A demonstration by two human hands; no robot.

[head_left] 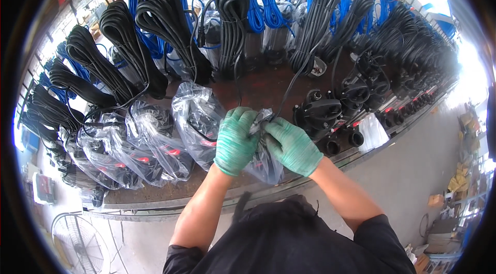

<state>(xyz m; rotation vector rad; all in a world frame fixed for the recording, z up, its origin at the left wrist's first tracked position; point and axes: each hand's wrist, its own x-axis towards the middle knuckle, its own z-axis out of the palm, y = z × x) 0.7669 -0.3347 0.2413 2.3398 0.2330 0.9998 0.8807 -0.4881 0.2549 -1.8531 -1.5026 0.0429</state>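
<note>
My left hand (236, 142), in a green knit glove, is closed on the gathered top of a clear plastic bag (267, 167) near the bench's front edge. Also gloved in green, my right hand (293, 146) pinches the same bunched plastic from the other side. A black cable (290, 90) runs down into the bag's neck between my hands. What the bag contains is mostly hidden by my fingers. Just left of my left hand stands a bagged black unit (195, 111). Unbagged black pump-like units (316, 111) stand to the right of my right hand.
Along the left, several more bagged units (155, 139) line the dark bench (170, 191). Coiled black cables (232, 21) and blue cord bundles (267, 0) rise behind. A loose plastic bag (373, 132) lies near the right front edge. A floor fan (80, 245) stands at lower left.
</note>
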